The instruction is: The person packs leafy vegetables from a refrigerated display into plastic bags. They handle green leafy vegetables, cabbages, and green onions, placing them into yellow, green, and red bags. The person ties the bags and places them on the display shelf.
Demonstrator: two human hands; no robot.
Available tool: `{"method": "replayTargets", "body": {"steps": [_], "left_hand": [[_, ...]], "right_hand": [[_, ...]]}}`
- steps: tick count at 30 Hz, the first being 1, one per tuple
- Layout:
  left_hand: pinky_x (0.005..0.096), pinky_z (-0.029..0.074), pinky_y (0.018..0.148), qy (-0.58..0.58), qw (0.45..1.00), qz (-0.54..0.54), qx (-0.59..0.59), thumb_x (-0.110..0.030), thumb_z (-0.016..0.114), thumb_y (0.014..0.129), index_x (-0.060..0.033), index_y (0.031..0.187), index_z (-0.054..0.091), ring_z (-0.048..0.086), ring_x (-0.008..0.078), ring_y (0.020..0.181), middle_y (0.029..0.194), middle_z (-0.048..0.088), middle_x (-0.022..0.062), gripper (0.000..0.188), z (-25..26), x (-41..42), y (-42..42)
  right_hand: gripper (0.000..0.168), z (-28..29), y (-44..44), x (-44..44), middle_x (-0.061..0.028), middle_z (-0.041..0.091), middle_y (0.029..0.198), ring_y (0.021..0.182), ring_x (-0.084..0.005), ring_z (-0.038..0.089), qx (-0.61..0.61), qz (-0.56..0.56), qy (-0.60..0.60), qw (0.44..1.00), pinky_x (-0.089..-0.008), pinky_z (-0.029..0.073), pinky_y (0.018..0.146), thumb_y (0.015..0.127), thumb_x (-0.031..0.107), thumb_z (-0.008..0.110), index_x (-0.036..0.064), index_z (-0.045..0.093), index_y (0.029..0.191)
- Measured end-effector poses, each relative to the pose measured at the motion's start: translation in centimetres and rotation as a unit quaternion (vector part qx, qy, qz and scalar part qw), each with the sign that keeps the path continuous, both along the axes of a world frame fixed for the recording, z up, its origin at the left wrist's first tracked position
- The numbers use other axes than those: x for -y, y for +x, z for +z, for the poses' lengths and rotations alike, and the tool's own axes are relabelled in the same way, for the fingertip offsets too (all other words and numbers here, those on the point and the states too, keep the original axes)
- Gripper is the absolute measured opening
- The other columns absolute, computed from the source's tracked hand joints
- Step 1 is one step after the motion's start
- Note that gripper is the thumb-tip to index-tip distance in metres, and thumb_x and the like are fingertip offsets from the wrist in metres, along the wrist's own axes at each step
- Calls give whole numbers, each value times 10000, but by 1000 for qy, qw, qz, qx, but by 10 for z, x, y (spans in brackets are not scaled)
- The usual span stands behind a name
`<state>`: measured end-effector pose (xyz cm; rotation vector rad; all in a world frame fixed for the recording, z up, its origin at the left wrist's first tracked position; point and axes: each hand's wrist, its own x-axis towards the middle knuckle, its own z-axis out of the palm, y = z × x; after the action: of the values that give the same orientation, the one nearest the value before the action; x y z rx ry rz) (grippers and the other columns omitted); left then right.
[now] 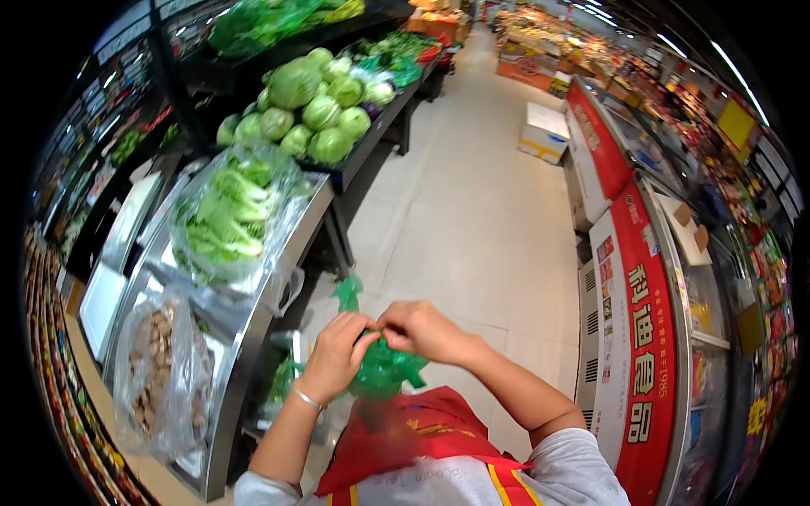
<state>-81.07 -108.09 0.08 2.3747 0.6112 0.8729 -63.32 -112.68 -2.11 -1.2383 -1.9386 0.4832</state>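
Both hands meet in front of the red apron [436, 414], gripping a thin green plastic bag [386, 373]. My left hand [335, 354], with a silver bangle at the wrist, pinches the gathered plastic between thumb and fingers. Close against it, my right hand [421, 329] has its fingertips curled on the same gathered part. The bag's body hangs below the hands, and a loose green end sticks up beyond the left fingers. What the bag contains cannot be made out.
On the left, a metal stand [253, 354] bears a clear bag of leafy greens [231, 209] and a clear bag of brown produce [155, 373]. Round green cabbages [323, 114] are heaped behind. A white foam box [544, 129] and red-and-white freezers [633, 297] line the aisle's right.
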Motion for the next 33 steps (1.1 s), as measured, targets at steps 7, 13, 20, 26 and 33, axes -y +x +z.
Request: {"method": "replayTargets", "body": {"steps": [7,13,20,26,33], "left_hand": [[401,414,638,-32,996,-6,-80,-55,634,714,-11,808,545,519,333,732,746,533,143,137,-23,6,-7],[384,408,595,18,998,-9,-60,-11,625,699,4,758,526,507,339,671,706,504,154,116,-29,8,-2],[360,400,580,168,973,-143,-70,19,576,638,-27,753,519,486,276,668,720,482,97,136,-28,3,-6],[327,405,569,177,954,-219,-108,11,563,646,-42,781,534,475,243,655,715,473,72,149,-28,-9,-21],[332,405,560,176,946,-250,-105,-56,520,678,-65,753,500,470,232,675,690,439,56,79,-11,-18,-10]], "right_hand": [[145,-14,-8,12,-177,570,812,725,-358,553,23,17,-62,998,-396,455,643,740,70,551,-25,551,850],[111,-17,-10,14,-188,558,751,702,-393,517,-1,0,-42,999,-410,439,614,697,59,549,-21,513,763],[116,-27,-2,13,-26,558,621,537,-73,513,-180,20,-269,946,-218,454,532,705,13,549,-39,564,808],[97,-29,-3,17,-44,576,647,572,-101,572,-257,96,-333,902,-234,472,544,775,37,535,-50,569,802],[136,0,8,10,-72,568,602,544,-115,592,-124,138,-282,941,-234,472,500,816,36,491,-53,545,729]]}}
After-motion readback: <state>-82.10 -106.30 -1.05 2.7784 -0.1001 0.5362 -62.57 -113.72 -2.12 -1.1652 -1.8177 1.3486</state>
